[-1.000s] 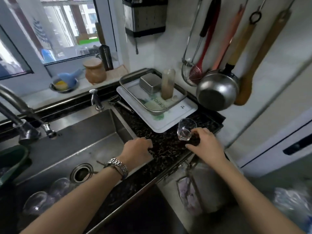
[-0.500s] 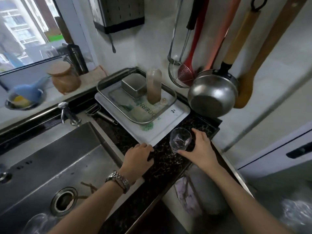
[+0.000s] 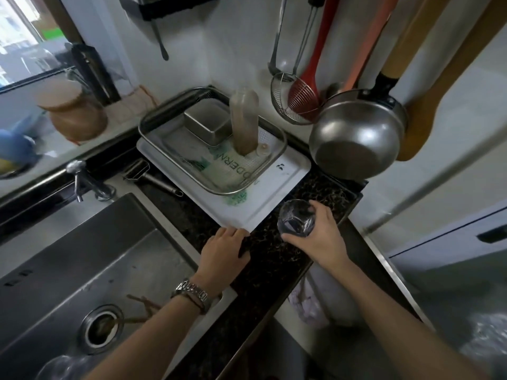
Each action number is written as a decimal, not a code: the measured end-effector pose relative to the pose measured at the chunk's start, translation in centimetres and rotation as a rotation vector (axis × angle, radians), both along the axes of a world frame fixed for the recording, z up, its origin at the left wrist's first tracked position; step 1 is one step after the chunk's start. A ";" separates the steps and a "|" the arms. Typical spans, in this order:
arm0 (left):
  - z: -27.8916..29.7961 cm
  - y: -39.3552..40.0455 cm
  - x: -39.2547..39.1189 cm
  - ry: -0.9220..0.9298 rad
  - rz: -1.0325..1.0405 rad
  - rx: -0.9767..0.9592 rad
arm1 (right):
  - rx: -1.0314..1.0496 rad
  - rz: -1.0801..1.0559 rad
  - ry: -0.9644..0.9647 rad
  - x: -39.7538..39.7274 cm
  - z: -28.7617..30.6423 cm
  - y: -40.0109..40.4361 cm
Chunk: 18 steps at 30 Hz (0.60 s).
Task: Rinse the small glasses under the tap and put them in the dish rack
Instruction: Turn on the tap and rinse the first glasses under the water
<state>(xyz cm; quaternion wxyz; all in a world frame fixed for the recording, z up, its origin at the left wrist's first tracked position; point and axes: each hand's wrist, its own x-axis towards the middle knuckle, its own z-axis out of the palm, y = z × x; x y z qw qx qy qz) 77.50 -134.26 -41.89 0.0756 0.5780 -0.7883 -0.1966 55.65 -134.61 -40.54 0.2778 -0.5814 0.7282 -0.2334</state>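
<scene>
My right hand [image 3: 321,237] grips a small clear glass [image 3: 296,219] just above the dark speckled counter, near the front right corner of the white tray [image 3: 285,185]. The metal dish rack [image 3: 208,149] sits on that tray and holds a steel box and a tall upside-down bottle. My left hand [image 3: 226,252] rests on the counter with its fingertips at the tray's front corner. More clear glasses [image 3: 63,367] lie in the sink [image 3: 82,256] at the bottom left, partly cut off.
A steel saucepan [image 3: 356,135], a strainer and ladles hang on the wall right of the rack. A peeler [image 3: 148,175] lies left of the tray. A small tap [image 3: 82,179] stands behind the sink. A brown jar [image 3: 72,111] sits on the sill.
My right hand has closed round the glass and lifted it slightly off the counter. My view has swung right, so the main tap has left the frame. The left hand stays put.
</scene>
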 end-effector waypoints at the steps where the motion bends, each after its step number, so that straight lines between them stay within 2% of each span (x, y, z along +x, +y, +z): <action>1: 0.0 0.0 0.0 -0.003 -0.003 0.001 | -0.002 -0.009 -0.005 0.0 -0.1 -0.1; 11: 0.5 0.3 0.1 -0.059 -0.051 0.036 | -0.015 -0.097 -0.018 0.4 0.2 0.1; 18: 2.3 0.6 0.4 -0.145 -0.125 0.108 | -0.086 -0.058 -0.027 0.0 2.1 2.7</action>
